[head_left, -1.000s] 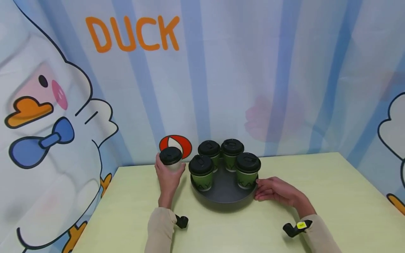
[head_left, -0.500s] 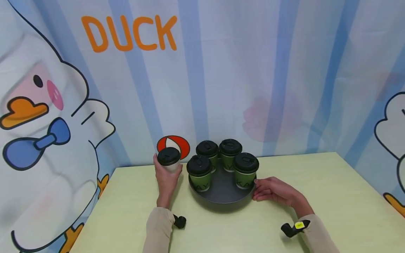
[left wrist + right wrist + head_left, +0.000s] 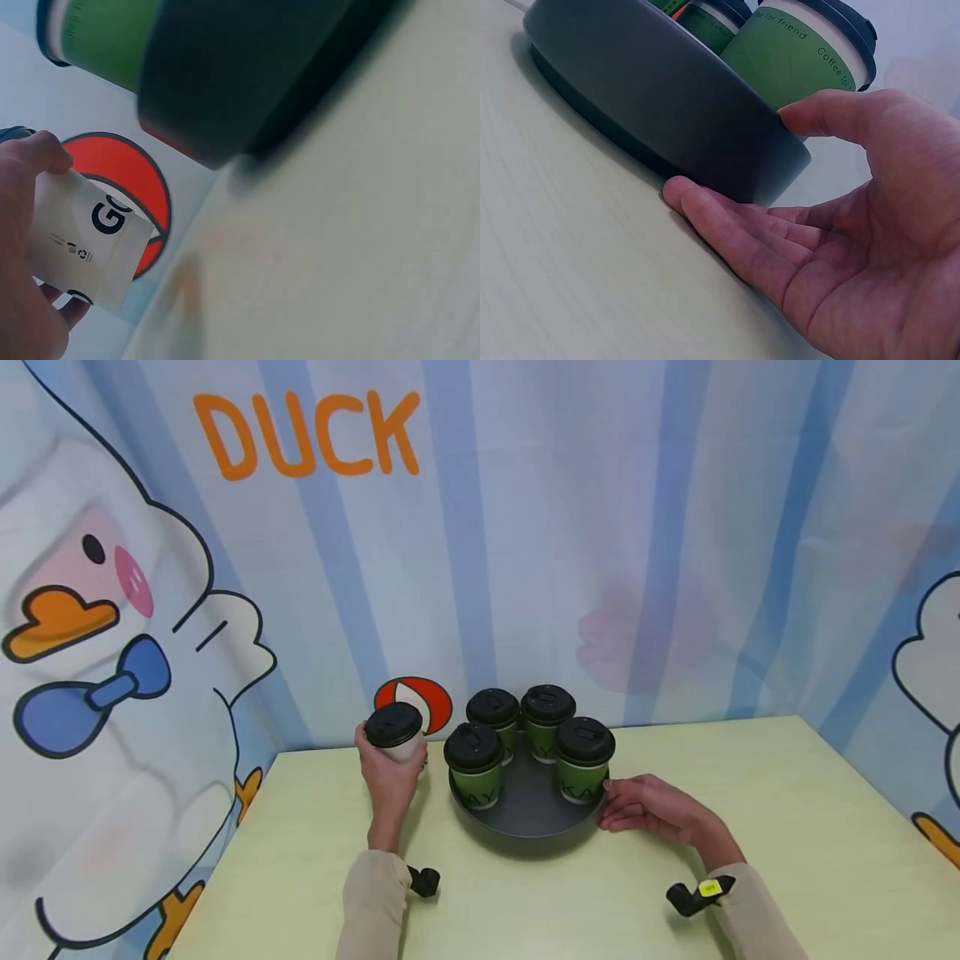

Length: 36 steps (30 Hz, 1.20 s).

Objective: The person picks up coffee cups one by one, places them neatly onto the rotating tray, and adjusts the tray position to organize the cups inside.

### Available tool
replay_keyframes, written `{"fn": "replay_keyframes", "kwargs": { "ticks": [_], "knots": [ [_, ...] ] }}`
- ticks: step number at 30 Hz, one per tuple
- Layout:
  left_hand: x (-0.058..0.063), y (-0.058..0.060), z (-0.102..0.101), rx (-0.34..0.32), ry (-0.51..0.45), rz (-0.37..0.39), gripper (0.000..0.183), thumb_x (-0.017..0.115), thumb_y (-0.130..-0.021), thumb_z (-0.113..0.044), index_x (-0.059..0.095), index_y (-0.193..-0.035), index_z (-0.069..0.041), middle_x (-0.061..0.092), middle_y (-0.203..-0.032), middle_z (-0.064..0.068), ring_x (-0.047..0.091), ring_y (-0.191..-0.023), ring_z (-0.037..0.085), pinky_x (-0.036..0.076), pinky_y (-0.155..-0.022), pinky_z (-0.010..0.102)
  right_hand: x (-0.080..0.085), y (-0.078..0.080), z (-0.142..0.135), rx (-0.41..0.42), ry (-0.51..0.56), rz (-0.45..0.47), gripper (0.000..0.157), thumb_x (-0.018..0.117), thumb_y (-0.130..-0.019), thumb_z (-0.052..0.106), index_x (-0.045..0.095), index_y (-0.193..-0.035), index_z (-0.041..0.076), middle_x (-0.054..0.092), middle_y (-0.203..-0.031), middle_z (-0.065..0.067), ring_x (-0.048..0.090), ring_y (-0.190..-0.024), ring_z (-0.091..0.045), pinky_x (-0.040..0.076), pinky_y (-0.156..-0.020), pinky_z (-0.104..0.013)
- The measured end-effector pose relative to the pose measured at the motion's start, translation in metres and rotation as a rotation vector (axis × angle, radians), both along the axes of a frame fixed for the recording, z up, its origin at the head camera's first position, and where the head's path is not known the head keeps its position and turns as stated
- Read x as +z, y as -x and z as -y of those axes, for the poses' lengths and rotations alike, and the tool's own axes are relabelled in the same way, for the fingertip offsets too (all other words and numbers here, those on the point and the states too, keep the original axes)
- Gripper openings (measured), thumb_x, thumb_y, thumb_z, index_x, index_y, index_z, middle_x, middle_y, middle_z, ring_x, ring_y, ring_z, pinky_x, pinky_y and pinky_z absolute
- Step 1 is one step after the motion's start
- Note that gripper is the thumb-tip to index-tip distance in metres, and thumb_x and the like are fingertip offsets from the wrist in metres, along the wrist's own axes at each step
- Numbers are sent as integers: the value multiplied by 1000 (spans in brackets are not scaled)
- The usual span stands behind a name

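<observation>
In the head view, my left hand (image 3: pixel 390 781) grips a white paper cup (image 3: pixel 402 748) with a black lid (image 3: pixel 393 724), left of a dark grey round tray (image 3: pixel 532 827). The cup is off the table and a little tilted. Its white side and bottom edge show in the left wrist view, with the fingers wrapped round it. On the tray stand several green paper cups (image 3: pixel 480 787), upright and black-lidded. My right hand (image 3: pixel 652 810) holds the tray's right edge. As the right wrist view shows, the thumb (image 3: pixel 817 114) lies at the rim and the other fingers reach under the wall.
The pale yellow table (image 3: pixel 300 827) runs back to a blue and white striped curtain (image 3: pixel 525 527) printed with a duck and orange letters. A black wrist camera (image 3: pixel 425 882) sits on the left sleeve, another on the right.
The left hand has shifted slightly left with the white cup, which now leans more. The right hand stays at the tray edge, and the green cups keep their places.
</observation>
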<state>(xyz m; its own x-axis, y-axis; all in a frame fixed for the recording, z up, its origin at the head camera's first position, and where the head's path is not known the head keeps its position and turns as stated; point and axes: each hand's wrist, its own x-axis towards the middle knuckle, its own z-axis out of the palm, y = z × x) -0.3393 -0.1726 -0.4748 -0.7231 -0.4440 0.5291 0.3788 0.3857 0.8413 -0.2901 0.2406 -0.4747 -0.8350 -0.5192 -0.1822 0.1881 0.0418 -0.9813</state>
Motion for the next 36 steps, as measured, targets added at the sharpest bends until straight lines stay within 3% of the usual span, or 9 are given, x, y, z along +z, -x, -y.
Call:
{"fn": "replay_keyframes", "kwargs": {
  "ticks": [5, 12, 19, 23, 26, 28, 31, 36],
  "knots": [
    [22, -13, 5, -15, -35, 18, 94, 86, -82, -19, 27, -155, -5, 50, -143, 24, 52, -121, 42, 45, -102, 62, 1, 1, 0, -10, -3, -5, 43, 52, -109, 22, 54, -124, -19, 71, -107, -25, 75, -95, -28, 61, -92, -40],
    [62, -43, 12, -92, -49, 52, 98, 85, -85, -22, 21, -158, -8, 50, -145, 19, 53, -123, 37, 48, -102, 61, 1, 2, 0, -1, -5, -6, 44, 51, -110, 22, 54, -126, -20, 71, -108, -26, 74, -97, -29, 61, -93, -41],
    [104, -82, 5, -216, -32, -50, 93, 83, -87, -16, 23, -158, -12, 51, -146, 11, 52, -125, 26, 52, -101, 57, 4, 2, -1, 3, -5, -5, 43, 50, -110, 21, 55, -125, -19, 70, -108, -26, 74, -97, -29, 60, -94, -42],
    [120, -99, -13, -340, -34, -103, 93, 83, -88, -13, 23, -159, -14, 52, -146, 4, 53, -123, 17, 54, -98, 39, 4, 4, -2, 3, -1, -1, 43, 52, -110, 22, 56, -124, -18, 71, -108, -24, 74, -96, -28, 60, -94, -42],
    [124, -106, -34, -435, -25, -136, 93, 84, -87, -9, 25, -159, -14, 52, -147, 2, 55, -122, 17, 55, -96, 34, 3, 4, -3, 1, 4, 2, 43, 52, -110, 22, 56, -124, -18, 71, -108, -24, 74, -96, -27, 60, -94, -41],
    [123, -109, -50, -487, -6, -142, 92, 85, -86, -9, 28, -158, -15, 53, -146, 2, 56, -123, 19, 55, -97, 39, 2, 3, -3, 3, 8, 3, 43, 52, -110, 22, 55, -125, -19, 71, -108, -24, 74, -96, -27, 60, -94, -41],
    [116, -112, -72, -557, 29, -112, 90, 85, -86, -12, 30, -156, -17, 56, -144, 2, 58, -122, 21, 55, -99, 47, 1, 2, -2, 9, 17, 5, 42, 50, -110, 21, 55, -125, -19, 71, -108, -24, 74, -97, -28, 60, -94, -42],
    [98, -118, -102, -606, 82, -23, 94, 87, -85, -20, 28, -158, -17, 58, -140, 5, 60, -120, 22, 56, -98, 48, 0, 1, 0, 14, 22, 6, 40, 47, -111, 18, 55, -125, -19, 71, -108, -25, 74, -97, -29, 60, -94, -42]
  ]
}}
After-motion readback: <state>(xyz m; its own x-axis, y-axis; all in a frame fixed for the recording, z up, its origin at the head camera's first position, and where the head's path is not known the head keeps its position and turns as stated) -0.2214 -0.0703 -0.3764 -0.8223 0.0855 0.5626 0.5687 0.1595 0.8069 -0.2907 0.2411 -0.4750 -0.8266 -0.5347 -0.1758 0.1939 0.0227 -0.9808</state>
